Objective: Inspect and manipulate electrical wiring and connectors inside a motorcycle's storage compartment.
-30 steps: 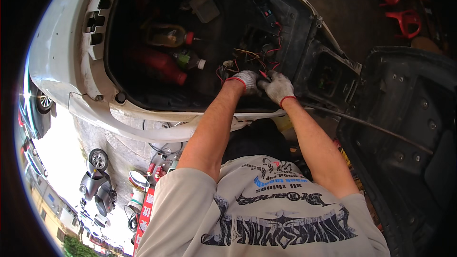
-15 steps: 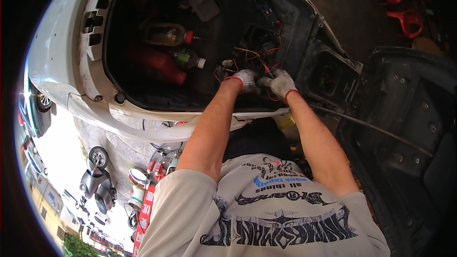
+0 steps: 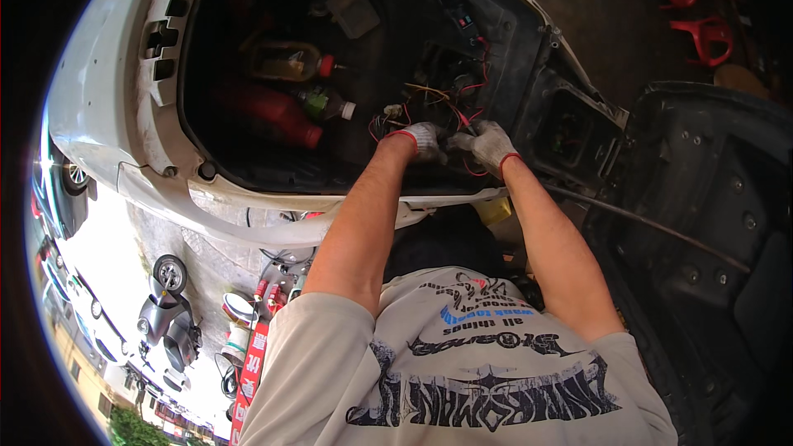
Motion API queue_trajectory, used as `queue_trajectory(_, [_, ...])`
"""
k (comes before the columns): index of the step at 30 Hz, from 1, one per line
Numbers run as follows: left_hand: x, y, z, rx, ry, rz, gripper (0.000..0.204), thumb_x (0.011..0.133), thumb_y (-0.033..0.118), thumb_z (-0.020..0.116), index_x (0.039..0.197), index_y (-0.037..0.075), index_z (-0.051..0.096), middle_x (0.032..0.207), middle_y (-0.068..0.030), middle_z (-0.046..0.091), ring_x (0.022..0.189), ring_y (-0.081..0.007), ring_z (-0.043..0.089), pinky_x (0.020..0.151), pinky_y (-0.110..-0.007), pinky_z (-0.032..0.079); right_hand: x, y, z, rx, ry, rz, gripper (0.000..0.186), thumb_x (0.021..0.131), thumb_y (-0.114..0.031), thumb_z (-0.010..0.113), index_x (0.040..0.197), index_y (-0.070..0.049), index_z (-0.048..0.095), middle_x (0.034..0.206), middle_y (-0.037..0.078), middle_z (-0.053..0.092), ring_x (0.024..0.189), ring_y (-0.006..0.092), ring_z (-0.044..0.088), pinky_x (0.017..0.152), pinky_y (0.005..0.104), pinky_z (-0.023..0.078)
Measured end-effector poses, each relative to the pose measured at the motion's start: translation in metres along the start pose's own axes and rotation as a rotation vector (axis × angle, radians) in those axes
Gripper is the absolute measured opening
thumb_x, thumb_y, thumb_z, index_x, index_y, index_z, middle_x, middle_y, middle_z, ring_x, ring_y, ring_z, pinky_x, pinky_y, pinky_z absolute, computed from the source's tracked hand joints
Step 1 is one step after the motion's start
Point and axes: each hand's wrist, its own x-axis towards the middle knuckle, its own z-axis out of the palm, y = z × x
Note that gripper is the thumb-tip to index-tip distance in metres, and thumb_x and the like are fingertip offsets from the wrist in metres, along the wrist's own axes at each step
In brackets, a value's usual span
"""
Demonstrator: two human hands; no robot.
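Knit-gloved left hand and right hand, fingers curled, grips too obscured to tell; thin tangled wires, tapered red clip just beyond fingers, slim black handheld meter farther out.

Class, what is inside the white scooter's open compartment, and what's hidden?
A red bottle, amber bottle, white-capped bottle, pale box, black meter and wires. The left hand and right hand hide whatever is beneath; dark corners are unclear.

Left grip unclear (fingers shadowed).
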Motion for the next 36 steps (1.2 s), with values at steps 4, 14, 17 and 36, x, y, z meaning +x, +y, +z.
queue_trajectory(4, [-0.003,0.001,-0.003,-0.007,0.022,0.040,0.056,0.073,0.020,0.076,0.126,0.008,0.061,0.119,-0.0135,0.066,0.111,-0.0264,0.062,0.096,-0.037,0.047,0.001,0.004,-0.006,0.312,-0.073,0.076,0.035,0.079,-0.029,0.071,0.101,-0.002,0.068,0.076,0.011,0.065,0.061,0.0201,0.060,0.058,0.0343,0.046])
queue_trajectory(14, [0.009,-0.004,0.004,0.084,0.042,-0.039,0.070,0.068,0.019,0.079,0.132,0.007,0.055,0.124,-0.0164,0.063,0.115,-0.0299,0.060,0.097,-0.037,0.048,-0.012,0.010,0.001,0.179,0.053,0.021,0.051,0.079,-0.026,0.071,0.120,0.001,0.058,0.096,0.014,0.064,0.073,0.0212,0.062,0.064,0.0341,0.049])
queue_trajectory(17, [0.014,-0.006,0.007,0.181,0.088,-0.028,0.077,0.064,0.021,0.081,0.134,0.006,0.053,0.126,-0.0182,0.062,0.116,-0.0325,0.059,0.098,-0.038,0.048,-0.015,0.019,0.001,0.020,0.113,-0.009,0.064,0.079,-0.028,0.071,0.132,0.001,0.051,0.121,0.020,0.060,0.103,0.0293,0.061,0.086,0.0363,0.049])
queue_trajectory(36, [0.014,-0.003,0.009,0.184,0.166,0.098,0.067,0.067,0.025,0.079,0.129,0.009,0.057,0.125,-0.0181,0.062,0.115,-0.0341,0.059,0.096,-0.041,0.048,-0.017,0.003,0.004,-0.168,0.206,-0.031,0.068,0.082,-0.041,0.065,0.133,0.003,0.052,0.132,0.025,0.054,0.126,0.0382,0.049,0.106,0.0401,0.039])
